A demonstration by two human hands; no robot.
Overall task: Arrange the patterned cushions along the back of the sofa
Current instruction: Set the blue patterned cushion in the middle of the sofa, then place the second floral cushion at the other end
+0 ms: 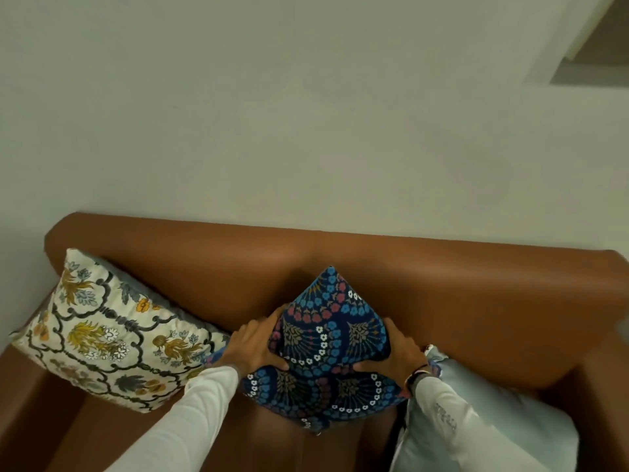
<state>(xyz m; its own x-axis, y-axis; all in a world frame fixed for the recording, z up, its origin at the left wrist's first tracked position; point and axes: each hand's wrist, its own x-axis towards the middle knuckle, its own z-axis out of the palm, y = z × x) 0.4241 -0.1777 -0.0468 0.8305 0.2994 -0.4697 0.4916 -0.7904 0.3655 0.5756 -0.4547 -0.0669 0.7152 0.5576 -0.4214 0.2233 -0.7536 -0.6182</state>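
A dark blue cushion (326, 338) with blue, pink and white flower fans stands on one corner against the middle of the brown leather sofa back (442, 284). My left hand (253, 345) grips its left side and my right hand (398, 356) grips its right side, pinching it in the middle. A cream cushion (102, 335) with yellow and grey flowers leans in the sofa's left corner, touching my left hand's side. A pale blue satin cushion (493, 413) lies at the right, partly hidden under my right sleeve.
The sofa stands against a plain white wall (306, 114). Its left armrest (20, 386) and right armrest (599, 362) close off both ends. Bare seat (289, 447) shows below the blue cushion.
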